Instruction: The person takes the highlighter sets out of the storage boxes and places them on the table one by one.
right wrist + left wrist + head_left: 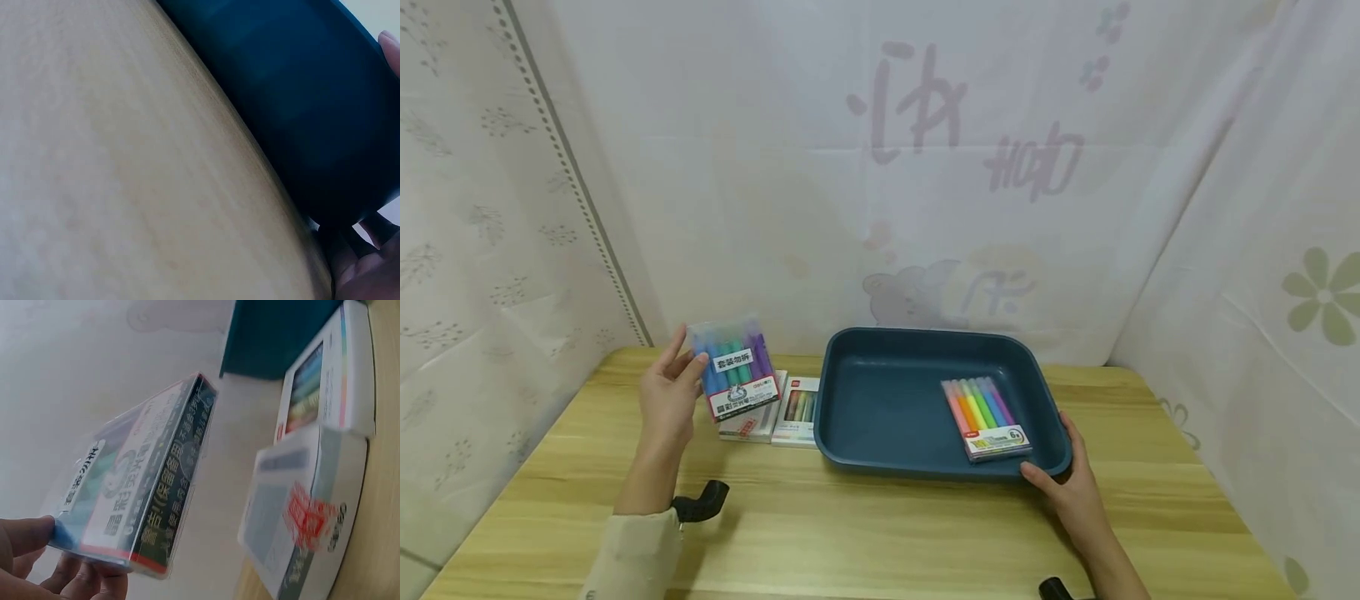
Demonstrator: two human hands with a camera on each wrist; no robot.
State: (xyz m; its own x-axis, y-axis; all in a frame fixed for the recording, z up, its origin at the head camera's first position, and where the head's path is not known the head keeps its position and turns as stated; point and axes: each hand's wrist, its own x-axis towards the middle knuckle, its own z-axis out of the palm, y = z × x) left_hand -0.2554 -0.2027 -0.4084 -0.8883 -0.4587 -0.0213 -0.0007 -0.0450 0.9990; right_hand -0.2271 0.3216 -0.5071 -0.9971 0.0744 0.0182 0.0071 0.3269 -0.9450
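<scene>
Nearest the camera, the right hand (1071, 487) is gripping the near right corner of the dark blue tray (880, 400), with the thumb lying along the tray's front rim and the other fingers curling around the outside of the corner; in the right wrist view the tray's outer wall (312, 106) is filling the upper right, with a fingertip (390, 53) showing past its edge and the palm tucked under the corner. The tray is sitting flat on the wooden table (865, 533), right of centre. Inside it, toward the right and close to the near wall, a flat pack of highlighters (987, 417) is lying face up, its pens showing pink, orange, yellow, green, blue and purple. Farther back on the left, the left hand (668, 398) is holding a clear pack of markers (734, 378) raised above the table and tilted, the thumb pressing on its near face and the fingers curling behind it; the left wrist view shows the pack's (134, 481) printed side and the fingertips (81, 581) underneath its lower corner. Directly beneath and just behind that raised pack, two white boxes of pens are lying side by side on the table, the left box (751, 417) touching the right box (797, 412), which is lying right beside the tray's left wall. A pale patterned curtain (880, 167) is hanging behind the table.
</scene>
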